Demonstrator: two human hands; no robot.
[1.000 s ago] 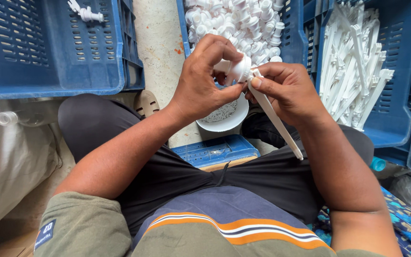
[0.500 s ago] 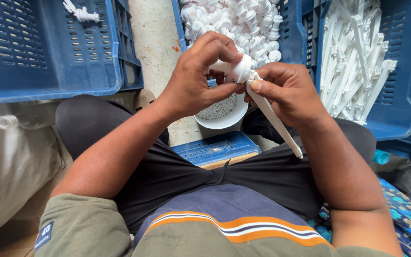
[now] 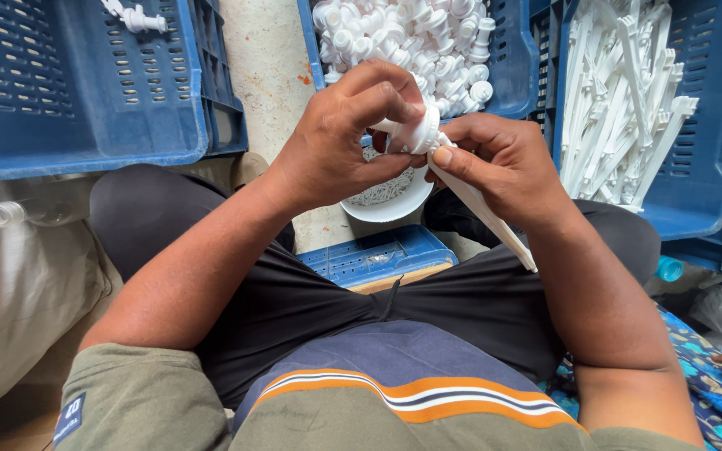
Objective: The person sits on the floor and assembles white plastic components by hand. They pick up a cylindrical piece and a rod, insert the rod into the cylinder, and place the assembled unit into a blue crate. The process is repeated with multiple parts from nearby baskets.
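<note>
My left hand [image 3: 344, 134] grips a small white plastic cap piece [image 3: 418, 131] from above, fingers curled over it. My right hand [image 3: 503, 163] pinches the top end of a long white plastic strip [image 3: 482, 209], which meets the cap and slants down to the right over my thigh. Both hands are held together above a white bowl [image 3: 394, 196] of tiny white parts on the floor between my legs.
A blue crate [image 3: 511, 58] of white caps stands ahead, a blue crate [image 3: 695, 150] of long white strips to the right, and a nearly bare blue crate [image 3: 85, 92] to the left holds one assembled piece. A blue lid [image 3: 378, 255] lies by my lap. A white sack [image 3: 18, 284] sits at left.
The hands stay locked together on the cap and strip, with only small finger shifts. The camera view has shifted slightly.
</note>
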